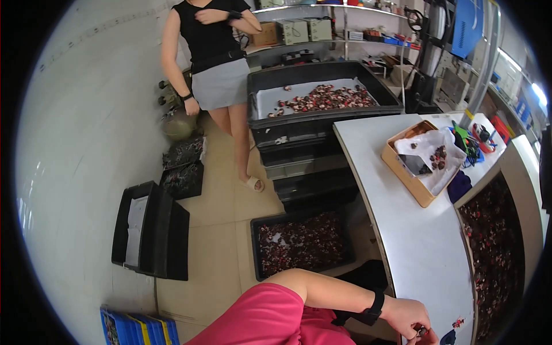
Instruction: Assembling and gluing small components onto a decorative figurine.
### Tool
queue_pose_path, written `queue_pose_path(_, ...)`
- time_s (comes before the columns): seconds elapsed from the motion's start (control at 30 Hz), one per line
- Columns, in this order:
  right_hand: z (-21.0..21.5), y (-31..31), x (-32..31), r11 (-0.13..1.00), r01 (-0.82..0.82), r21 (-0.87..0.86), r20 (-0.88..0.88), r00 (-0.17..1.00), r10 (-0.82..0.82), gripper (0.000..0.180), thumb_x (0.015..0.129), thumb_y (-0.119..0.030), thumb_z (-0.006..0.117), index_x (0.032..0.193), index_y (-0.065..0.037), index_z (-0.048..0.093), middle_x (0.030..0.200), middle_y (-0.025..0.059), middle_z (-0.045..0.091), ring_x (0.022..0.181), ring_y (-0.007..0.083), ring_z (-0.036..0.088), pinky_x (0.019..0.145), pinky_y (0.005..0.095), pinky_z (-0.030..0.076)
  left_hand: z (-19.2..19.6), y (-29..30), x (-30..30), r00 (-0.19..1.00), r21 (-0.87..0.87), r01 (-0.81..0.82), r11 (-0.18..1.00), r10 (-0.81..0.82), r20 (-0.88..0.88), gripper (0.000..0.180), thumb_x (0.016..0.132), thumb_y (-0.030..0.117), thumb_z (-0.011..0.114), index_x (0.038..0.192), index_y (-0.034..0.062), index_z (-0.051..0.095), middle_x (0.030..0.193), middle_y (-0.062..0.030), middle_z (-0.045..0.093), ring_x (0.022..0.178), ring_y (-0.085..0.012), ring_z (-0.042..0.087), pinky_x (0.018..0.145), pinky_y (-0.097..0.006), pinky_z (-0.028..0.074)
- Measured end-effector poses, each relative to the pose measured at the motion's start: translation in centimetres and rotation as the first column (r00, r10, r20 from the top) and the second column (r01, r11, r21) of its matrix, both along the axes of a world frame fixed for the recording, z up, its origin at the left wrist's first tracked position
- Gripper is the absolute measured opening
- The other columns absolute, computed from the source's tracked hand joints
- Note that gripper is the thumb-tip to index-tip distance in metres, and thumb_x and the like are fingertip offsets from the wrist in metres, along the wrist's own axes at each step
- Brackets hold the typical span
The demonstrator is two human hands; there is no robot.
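Observation:
My left hand (407, 316) is at the lower right, over the near end of the white table (411, 241). Its fingers are closed in a pinch on a small dark round part (421, 332), whose exact kind I cannot make out. Only fingertips of my right hand (431, 338) show at the lower edge, touching or close to the same part; the rest of that hand is cut off. Beside the hands lie a few tiny red and white pieces (458, 322) and a dark blue scrap (448, 338).
A tan box (422, 198) lined with white cloth holds several small dark parts. Right of the table is a frame full of similar parts (491, 253). Black bins (322, 123) and a floor tray (254, 253) hold more. Another person (215, 52) stands at the far left.

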State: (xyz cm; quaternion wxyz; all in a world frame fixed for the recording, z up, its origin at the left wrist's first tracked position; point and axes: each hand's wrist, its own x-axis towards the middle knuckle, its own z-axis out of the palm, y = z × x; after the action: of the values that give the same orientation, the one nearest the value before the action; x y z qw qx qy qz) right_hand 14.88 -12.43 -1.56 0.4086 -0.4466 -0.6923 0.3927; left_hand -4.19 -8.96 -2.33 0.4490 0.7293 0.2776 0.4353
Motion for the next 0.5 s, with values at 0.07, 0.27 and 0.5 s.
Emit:
queue_pose_path(0.07,0.3,-0.3,-0.5,0.998,0.042,0.044,0.009,0.999,-0.042,0.030,0.089,0.007,0.051,0.118,0.009,0.045,0.108,0.0236,0.062,0.098,0.0281,0.063,0.084,0.0331,0.051,-0.2,0.1,-0.1,0.994,0.105,-0.001,0.994,0.013,-0.109,0.032,0.081,0.021,0.064,0.109,0.0069,0.066,0.088,-0.0138,0.068,0.076,-0.0264,0.064,0.069,-0.036,0.049)
queue_pose_path(0.27,-0.2,-0.3,0.0,0.994,0.008,0.111,0.022,1.000,-0.010,0.030,0.089,0.005,0.051,0.118,0.010,0.044,0.110,0.0259,0.061,0.100,0.0305,0.063,0.086,0.0358,0.052,0.0,-0.1,0.3,0.994,-0.011,-0.005,1.000,0.004,-0.108,0.031,0.075,0.027,0.066,0.101,0.0104,0.069,0.088,-0.0132,0.069,0.077,-0.0286,0.065,0.069,-0.038,0.049)
queue_pose_path(0.5,0.5,-0.6,0.0,0.993,-0.030,0.117,0.070,0.997,0.022,0.030,0.091,0.002,0.051,0.117,0.011,0.042,0.112,0.0264,0.061,0.103,0.0314,0.062,0.088,0.0369,0.052,-1.3,0.4,1.1,0.991,0.041,-0.028,0.999,0.033,-0.126,0.031,0.075,0.026,0.067,0.101,0.0098,0.069,0.088,-0.0139,0.069,0.078,-0.0285,0.065,0.070,-0.038,0.049)
